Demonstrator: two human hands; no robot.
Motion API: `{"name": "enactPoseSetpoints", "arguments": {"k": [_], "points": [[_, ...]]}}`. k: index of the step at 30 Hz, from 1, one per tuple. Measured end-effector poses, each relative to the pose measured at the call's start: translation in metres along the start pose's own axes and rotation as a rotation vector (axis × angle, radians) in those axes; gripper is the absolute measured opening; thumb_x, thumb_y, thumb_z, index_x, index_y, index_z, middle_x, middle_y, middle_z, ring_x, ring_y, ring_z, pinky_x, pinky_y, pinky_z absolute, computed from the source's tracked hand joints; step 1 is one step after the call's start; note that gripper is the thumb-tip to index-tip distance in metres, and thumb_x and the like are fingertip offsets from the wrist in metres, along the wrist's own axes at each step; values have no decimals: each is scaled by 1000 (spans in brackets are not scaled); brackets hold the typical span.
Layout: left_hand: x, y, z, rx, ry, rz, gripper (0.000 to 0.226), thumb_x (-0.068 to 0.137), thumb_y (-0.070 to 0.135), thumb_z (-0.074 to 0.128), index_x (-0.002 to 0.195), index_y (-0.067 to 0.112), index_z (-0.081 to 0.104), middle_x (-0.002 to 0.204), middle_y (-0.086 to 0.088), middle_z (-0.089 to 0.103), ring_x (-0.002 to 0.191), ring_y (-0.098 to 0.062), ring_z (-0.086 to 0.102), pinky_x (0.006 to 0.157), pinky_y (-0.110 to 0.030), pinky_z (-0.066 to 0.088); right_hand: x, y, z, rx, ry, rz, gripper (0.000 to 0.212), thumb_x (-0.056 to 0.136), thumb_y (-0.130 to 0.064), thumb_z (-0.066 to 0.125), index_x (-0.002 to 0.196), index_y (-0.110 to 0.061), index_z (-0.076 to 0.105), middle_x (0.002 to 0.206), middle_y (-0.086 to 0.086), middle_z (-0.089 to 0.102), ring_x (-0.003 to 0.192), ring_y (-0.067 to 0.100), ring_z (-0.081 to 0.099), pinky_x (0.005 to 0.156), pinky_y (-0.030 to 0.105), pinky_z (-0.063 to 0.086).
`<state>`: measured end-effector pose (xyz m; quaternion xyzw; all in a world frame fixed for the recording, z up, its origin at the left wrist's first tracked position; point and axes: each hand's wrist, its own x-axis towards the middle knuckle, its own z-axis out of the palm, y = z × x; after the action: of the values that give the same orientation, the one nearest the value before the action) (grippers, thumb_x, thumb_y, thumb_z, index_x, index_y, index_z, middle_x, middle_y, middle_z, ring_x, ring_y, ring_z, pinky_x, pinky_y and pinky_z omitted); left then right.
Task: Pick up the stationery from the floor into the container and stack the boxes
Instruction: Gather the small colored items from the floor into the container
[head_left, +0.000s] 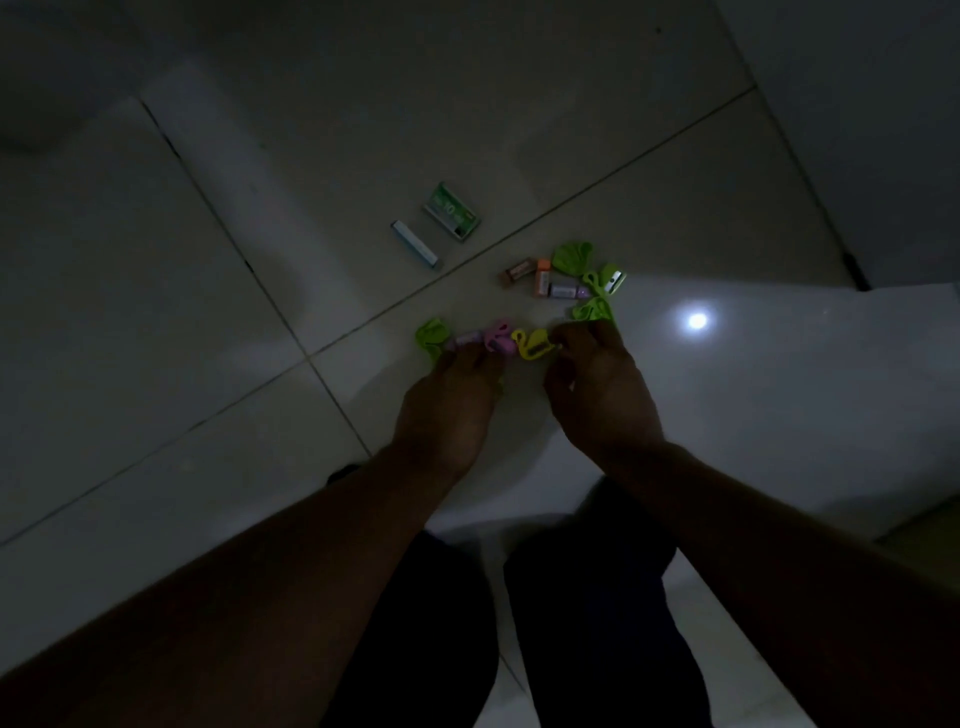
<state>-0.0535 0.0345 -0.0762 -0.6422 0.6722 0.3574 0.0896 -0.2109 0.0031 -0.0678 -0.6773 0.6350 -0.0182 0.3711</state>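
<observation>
Small stationery lies scattered on the dim tiled floor (675, 415). My left hand (449, 402) reaches down with its fingertips at a purple eraser (464, 339) and a pink swan-shaped sharpener (498, 338); its grip is hidden in the dark. My right hand (597, 387) has curled fingers pinching the right edge of a yellow swan-shaped sharpener (530, 344). Beyond lie a green staple box (451, 212) and a slim blue-white box (415, 244), side by side and apart. No container is in view.
Past my right hand lie several erasers (543, 278), green leaf-shaped pieces (571, 257) and a green sharpener (614, 280). Another green piece (431, 335) lies left of my left hand. A lamp's glare (697, 320) shines on the floor. My dark-clothed knees (519, 623) are below.
</observation>
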Motion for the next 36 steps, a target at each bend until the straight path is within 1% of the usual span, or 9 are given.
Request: {"name": "enactPoseSetpoints", "arguments": {"k": [4,9,12,14,18,25,30,33,36], "points": [[-2,-5,-3,-149,64,23,52,89,11,58,139,13,45,139,-14,46,130,-33,41,107,-40,37,1,-6,4,-145,-71,-157,44,91,-15,52,134,-18,46,139,13,37,89,35,60,62,39,52],[1,-22,-14,-283,267,-104,21,85,9,63,104,1,68,105,-21,54,98,-38,55,92,-35,42,12,-3,19,-272,-188,-195,56,95,-17,44,147,-27,27,148,16,22,116,39,48,85,42,50],[6,-34,-19,-278,321,-221,22,85,17,66,105,7,69,115,-19,51,108,-35,50,97,-32,33,16,-3,25,-261,-202,-196,58,95,-18,44,148,-29,23,146,18,21,114,39,47,88,44,50],[9,-37,-19,-190,266,-163,23,88,19,61,108,10,67,126,-14,51,121,-31,43,99,-30,29,17,-3,27,-273,-212,-224,60,95,-20,44,149,-32,20,146,18,19,115,38,46,89,44,50],[15,-34,-18,-141,205,-51,28,91,10,52,116,1,57,137,-18,45,126,-34,41,104,-41,33,19,-4,23,-230,-208,-220,44,98,-26,41,140,-30,30,137,15,31,108,35,50,82,43,51],[12,-28,-19,-167,216,-47,15,89,5,55,101,-4,58,111,-25,48,97,-40,49,82,-42,39,22,-11,21,-252,-233,-201,43,97,-23,44,139,-19,36,139,19,25,102,36,51,82,41,50],[12,-23,-23,-358,324,-93,22,86,1,61,107,-1,59,116,-22,48,96,-34,57,79,-18,36,20,-8,13,-159,-224,-170,47,88,-19,55,133,-19,43,133,17,30,90,33,55,72,33,46],[13,-13,-29,-451,401,-76,30,86,0,60,115,8,60,125,-16,48,107,-25,57,88,-15,39,13,-2,5,-105,-192,-137,48,83,-20,62,129,-18,46,128,14,33,88,33,56,71,35,49],[20,1,-35,-522,427,-12,28,89,1,57,115,8,65,127,-14,47,102,-16,56,86,-18,44,6,5,-9,9,-66,-81,39,79,-19,65,115,-19,50,120,7,32,79,28,60,67,38,55]]}}
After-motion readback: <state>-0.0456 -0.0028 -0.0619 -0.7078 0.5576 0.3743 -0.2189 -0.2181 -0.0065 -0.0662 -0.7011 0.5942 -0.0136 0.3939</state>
